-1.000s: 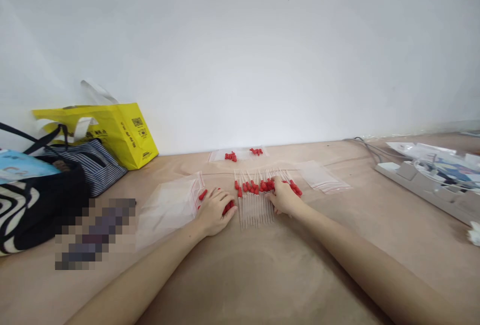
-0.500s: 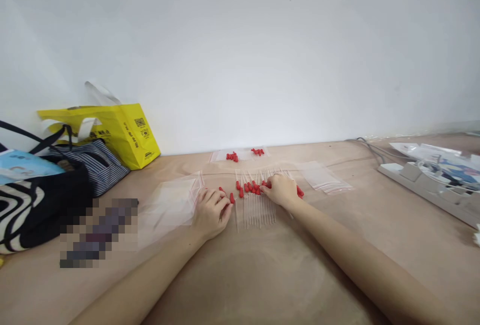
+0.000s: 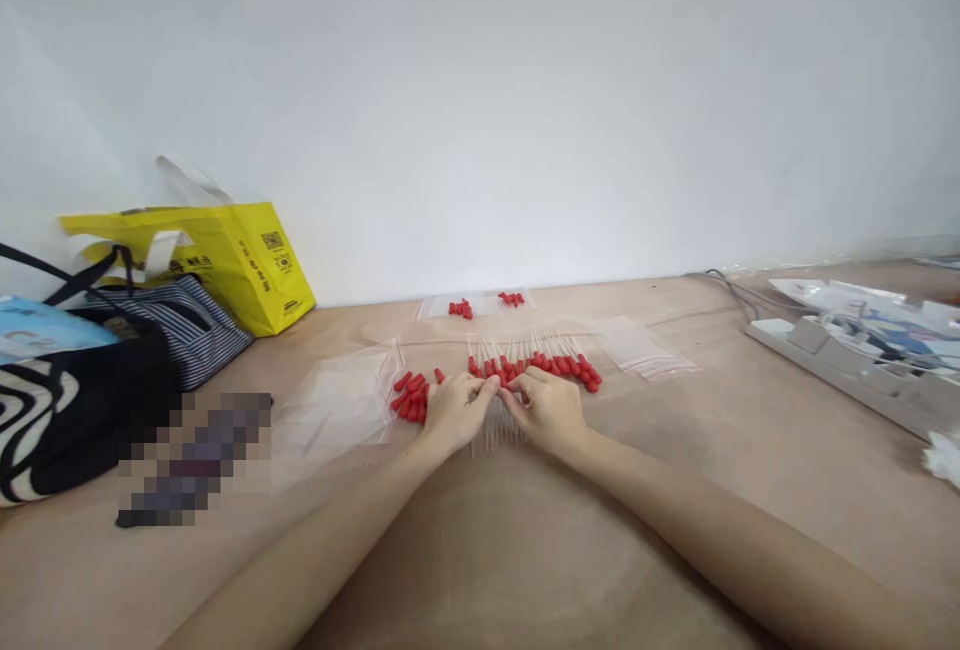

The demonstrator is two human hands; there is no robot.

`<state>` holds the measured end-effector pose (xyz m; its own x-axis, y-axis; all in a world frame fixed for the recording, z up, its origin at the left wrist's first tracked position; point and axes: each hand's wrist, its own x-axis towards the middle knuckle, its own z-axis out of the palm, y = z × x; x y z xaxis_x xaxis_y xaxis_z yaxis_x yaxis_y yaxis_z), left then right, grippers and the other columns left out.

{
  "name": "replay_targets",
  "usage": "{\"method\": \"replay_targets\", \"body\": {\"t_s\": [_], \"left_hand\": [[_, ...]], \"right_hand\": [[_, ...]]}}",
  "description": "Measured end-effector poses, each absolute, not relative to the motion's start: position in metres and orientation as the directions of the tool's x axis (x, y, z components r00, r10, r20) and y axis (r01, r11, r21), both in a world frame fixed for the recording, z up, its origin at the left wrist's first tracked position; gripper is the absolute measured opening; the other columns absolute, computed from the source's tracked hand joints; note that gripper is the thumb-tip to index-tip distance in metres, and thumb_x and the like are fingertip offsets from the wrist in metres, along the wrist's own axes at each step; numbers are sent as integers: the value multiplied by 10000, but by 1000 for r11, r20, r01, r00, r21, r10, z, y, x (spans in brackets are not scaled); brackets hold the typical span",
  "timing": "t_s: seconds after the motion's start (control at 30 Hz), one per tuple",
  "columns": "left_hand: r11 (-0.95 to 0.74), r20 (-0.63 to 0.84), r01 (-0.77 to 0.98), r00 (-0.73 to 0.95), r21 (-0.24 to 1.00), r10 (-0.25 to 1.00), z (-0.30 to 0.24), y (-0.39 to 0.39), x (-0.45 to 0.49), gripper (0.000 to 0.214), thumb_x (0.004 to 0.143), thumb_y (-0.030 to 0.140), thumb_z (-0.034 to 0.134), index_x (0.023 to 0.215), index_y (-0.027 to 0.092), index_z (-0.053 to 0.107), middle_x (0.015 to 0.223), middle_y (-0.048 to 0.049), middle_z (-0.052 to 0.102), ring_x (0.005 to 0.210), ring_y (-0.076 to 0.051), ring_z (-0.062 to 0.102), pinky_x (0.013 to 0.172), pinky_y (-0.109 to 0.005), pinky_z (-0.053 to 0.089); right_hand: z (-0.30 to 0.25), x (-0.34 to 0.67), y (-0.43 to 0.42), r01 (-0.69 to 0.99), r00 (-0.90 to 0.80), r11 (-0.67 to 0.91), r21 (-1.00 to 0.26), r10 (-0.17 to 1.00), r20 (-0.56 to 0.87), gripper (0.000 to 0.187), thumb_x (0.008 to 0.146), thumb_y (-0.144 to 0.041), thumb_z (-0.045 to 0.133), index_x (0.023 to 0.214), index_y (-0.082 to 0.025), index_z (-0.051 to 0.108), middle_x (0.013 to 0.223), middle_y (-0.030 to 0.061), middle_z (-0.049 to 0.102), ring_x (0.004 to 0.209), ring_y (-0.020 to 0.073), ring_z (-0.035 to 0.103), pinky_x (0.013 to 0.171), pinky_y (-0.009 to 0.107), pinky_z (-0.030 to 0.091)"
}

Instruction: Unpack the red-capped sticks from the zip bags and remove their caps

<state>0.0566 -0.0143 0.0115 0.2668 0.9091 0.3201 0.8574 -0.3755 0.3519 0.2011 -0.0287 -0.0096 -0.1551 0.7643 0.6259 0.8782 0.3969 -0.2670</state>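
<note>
The left hand [image 3: 456, 412] and the right hand [image 3: 553, 412] come together at their fingertips around a red bulb [image 3: 503, 382] over the table [image 3: 480, 560], though I cannot tell how firmly either one grips it. Thin tubes [image 3: 491, 436] lie side by side under and beyond the hands, with a row of red caps [image 3: 564, 365] across them. A loose red pile [image 3: 410, 400] sits just left of the left hand, beside a clear plastic bag [image 3: 341, 395].
</note>
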Motion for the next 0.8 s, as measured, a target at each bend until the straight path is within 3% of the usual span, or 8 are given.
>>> {"method": "replay_targets", "body": {"t_s": [0.13,0.2,0.27,0.37,0.47,0.6,0.8], "left_hand": [[-349,311,861,238,370,920,9,-9,62,359,829,361,371,630,198,622,653,11,624,656,-164,535,633,-296,343],[-352,362,880,230,320,903,11,-14,55,319,814,349,401,637,188,612,690,-8,626,700,-184,533,659,-322,328],[-421,488,897,310,134,816,14,-22,45,273,797,349,435,664,183,607,742,-33,624,757,-209,522,695,-355,305],[-513,616,820,547,-255,568,13,-34,31,229,788,331,462,684,182,603,740,-49,616,738,-203,507,702,-365,281],[-541,625,734,658,-410,420,6,-39,24,198,790,303,478,679,186,593,700,-33,606,683,-168,495,693,-347,276],[-569,633,696,688,-438,354,-2,-41,25,166,785,290,499,678,191,580,690,-10,608,671,-149,495,701,-337,277],[-638,664,692,655,-337,360,-6,-35,26,135,790,300,508,756,209,603,796,-6,651,788,-170,544,775,-364,296]], "right_hand": [[-19,200,-30,845,-248,507,-171,654,715,176,789,-309,515,697,-204,623,630,-7,587,586,107,532,506,223,308],[-19,205,-30,832,-248,536,-142,589,769,175,786,-330,523,733,-198,626,674,13,600,646,125,539,554,226,346],[-18,214,-33,827,-260,558,-71,491,831,177,789,-327,522,804,-185,628,783,46,622,746,150,546,649,248,381],[-16,225,-39,798,-396,587,131,348,850,231,812,-284,500,1008,-199,587,1019,61,612,960,185,517,844,331,349],[-19,229,-43,734,-557,619,280,313,769,300,837,-237,463,1133,-241,513,1172,27,549,1133,197,420,986,425,204],[-25,225,-40,717,-592,646,263,364,719,259,845,-210,445,1082,-238,546,1101,12,599,1136,202,427,1019,506,63],[-32,224,-35,676,-577,707,207,333,746,237,829,-134,424,966,-222,596,875,1,681,1081,190,484,1021,523,20]]}}
